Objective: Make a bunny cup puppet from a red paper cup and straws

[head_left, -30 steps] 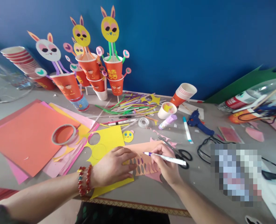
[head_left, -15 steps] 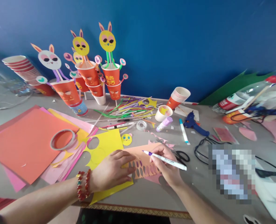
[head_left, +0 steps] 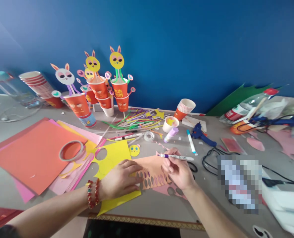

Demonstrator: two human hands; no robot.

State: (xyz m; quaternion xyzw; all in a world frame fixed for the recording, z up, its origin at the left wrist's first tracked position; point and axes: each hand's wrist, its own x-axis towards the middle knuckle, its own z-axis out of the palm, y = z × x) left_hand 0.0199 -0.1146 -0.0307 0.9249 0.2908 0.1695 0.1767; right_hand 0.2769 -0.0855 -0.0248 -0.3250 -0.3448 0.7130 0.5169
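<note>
My left hand (head_left: pixel 121 180) lies flat, fingers spread, over a yellow paper sheet (head_left: pixel 119 152) and the left edge of a peach paper (head_left: pixel 149 163). Rows of leaf-shaped holes and purple-coloured marks run along the lower part of the peach paper. Between the fingers of my right hand (head_left: pixel 180 173) is a white acrylic marker (head_left: pixel 184 158), its purple tip pointing left, nearly level above the paper. Under the peach sheet peeks a pink paper (head_left: pixel 162 191) with round cutouts. A small yellow face disc (head_left: pixel 134 150) sits beyond my left hand. Black scissor handles (head_left: pixel 193 167) show partly behind my right hand.
Red paper cups with rabbit faces (head_left: pixel 116 60) stand at the back left. Orange sheets (head_left: pixel 30 152) and a tape roll (head_left: pixel 71 151) lie left. Pipe cleaners (head_left: pixel 134 120), a glue stick (head_left: pixel 171 135), a blue glue gun (head_left: pixel 203 135) and a bottle (head_left: pixel 251 104) fill the back and right.
My right hand has turned, and the marker has swung from slanting to nearly level. My left hand stays in place on the paper. The camera view has shifted upward.
</note>
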